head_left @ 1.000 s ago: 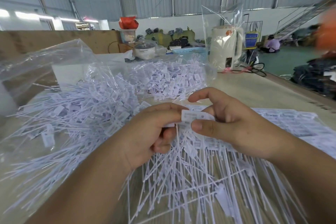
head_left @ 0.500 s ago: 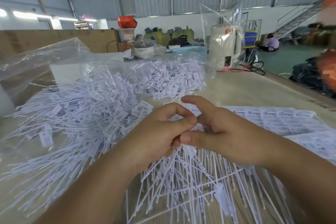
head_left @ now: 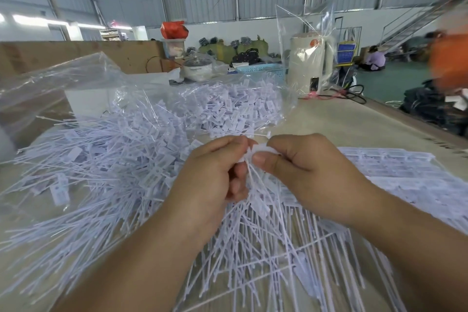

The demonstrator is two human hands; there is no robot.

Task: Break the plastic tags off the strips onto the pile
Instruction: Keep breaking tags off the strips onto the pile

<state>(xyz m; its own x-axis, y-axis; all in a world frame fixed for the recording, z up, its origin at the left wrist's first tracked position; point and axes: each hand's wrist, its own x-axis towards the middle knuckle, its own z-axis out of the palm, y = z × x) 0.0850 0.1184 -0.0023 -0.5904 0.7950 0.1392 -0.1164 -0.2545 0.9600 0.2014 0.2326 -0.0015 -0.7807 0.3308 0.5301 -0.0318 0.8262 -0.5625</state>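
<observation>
My left hand (head_left: 210, 180) and my right hand (head_left: 301, 167) meet at the centre of the head view, both pinching the top of a white plastic tag strip (head_left: 260, 152). The strip's thin stems fan down below the hands toward me (head_left: 268, 243). A big pile of loose white tags (head_left: 114, 159) spreads over the table to the left, partly on clear plastic. More tags (head_left: 235, 111) fill an open clear bag behind the hands. Flat unbroken strips (head_left: 395, 167) lie to the right.
A cream kettle in a clear bag (head_left: 309, 63) stands at the back right with a black cable (head_left: 354, 94). A pot (head_left: 197, 68) and blue basket (head_left: 263, 68) sit behind. Cardboard (head_left: 76, 56) lines the back left. The table edge (head_left: 415, 124) runs along the right.
Both hands have drawn close together and curled round the strip's top; the flat tag held out a second ago is now bunched between the fingers. The head tilted slightly.
</observation>
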